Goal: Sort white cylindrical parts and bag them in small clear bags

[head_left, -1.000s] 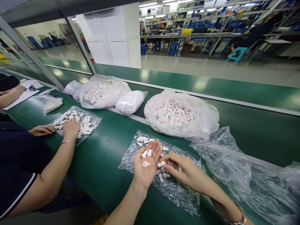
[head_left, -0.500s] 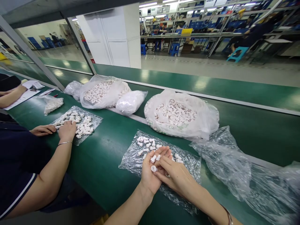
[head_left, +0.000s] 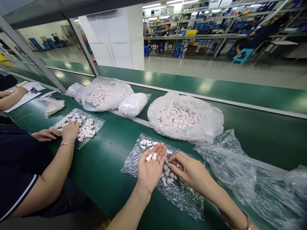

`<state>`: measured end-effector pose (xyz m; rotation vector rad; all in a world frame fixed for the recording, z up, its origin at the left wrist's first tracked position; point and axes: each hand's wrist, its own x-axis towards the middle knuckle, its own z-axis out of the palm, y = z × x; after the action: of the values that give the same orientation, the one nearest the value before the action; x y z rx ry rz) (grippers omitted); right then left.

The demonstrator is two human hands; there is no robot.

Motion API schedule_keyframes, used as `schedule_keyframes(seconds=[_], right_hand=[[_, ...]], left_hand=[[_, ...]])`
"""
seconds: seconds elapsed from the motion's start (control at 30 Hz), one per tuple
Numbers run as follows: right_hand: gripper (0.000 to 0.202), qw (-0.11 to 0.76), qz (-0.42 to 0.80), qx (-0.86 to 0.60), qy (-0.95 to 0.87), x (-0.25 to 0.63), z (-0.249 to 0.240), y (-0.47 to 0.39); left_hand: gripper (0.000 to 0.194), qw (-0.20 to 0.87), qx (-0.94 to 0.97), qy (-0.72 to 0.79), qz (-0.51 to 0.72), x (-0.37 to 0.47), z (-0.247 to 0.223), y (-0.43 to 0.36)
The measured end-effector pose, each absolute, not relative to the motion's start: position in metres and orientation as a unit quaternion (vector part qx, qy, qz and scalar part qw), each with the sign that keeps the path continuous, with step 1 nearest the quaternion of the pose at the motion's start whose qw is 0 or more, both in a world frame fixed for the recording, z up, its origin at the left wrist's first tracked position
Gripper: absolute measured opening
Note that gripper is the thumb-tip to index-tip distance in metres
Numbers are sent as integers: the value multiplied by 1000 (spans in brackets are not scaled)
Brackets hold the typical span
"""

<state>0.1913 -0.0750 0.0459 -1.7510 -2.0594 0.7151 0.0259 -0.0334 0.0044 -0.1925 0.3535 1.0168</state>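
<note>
My left hand (head_left: 151, 166) is palm up over a clear plastic bag (head_left: 131, 161), fingers stretched out. Two small white fittings (head_left: 154, 156) rest on its fingers. To its right, my right hand (head_left: 189, 167) hovers low over the bag with thumb and fingertips curled near several loose white fittings (head_left: 169, 180); whether it pinches one is hidden. More white fittings (head_left: 145, 142) lie on the bag beyond my left hand. Behind the bag sits a large open plastic sack (head_left: 182, 118) full of such fittings.
At the left, a person's hands (head_left: 70, 130) touch white fittings on another clear bag (head_left: 97, 123). A second full sack (head_left: 103, 94) and a bundled bag (head_left: 134, 104) stand behind. Crumpled plastic (head_left: 240, 166) covers the right side. Another person's arm (head_left: 14, 97) rests by papers at far left.
My hands have separated: the left moved slightly left and opened flat, the right moved right. Fittings on the bag between them now show. The neighbour's hands shifted slightly.
</note>
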Motion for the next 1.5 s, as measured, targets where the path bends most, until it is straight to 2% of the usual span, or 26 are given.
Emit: schedule_keyframes(seconds=[0.13,0.27,0.4,0.5,0.6,0.87,1.03,1.17,1.37,1.5], right_hand=[[16,193,168,-601,-757,180,34,-77],[18,205,162,-587,-766,172,25,-75],[13,230,257,-584,-735,175,32,-73],[19,237,356,-568,-703,184,44,-72],[23,224,384,-570,-691,194,51,-70],[15,207,248,-595,-736,188,41,-73],[26,193,231,-579,-757,172,30,-76],[19,190,249,-578,-753,176,30,-75],[23,149,251,-568,-770,192,36,-77],[25,151,239,-568,-773,200,41,-75]], left_hand=[[42,885,-50,173,430,34,5,-44],[43,898,-2,181,400,39,6,-49],[43,890,-16,178,420,37,7,-45],[44,872,-48,178,453,30,7,-39],[46,851,-68,183,487,25,8,-33],[43,853,-27,192,484,27,9,-37],[45,870,72,211,440,35,12,-48],[49,872,120,212,425,35,14,-48],[48,801,136,221,540,22,16,-37],[46,785,134,230,560,18,20,-35]])
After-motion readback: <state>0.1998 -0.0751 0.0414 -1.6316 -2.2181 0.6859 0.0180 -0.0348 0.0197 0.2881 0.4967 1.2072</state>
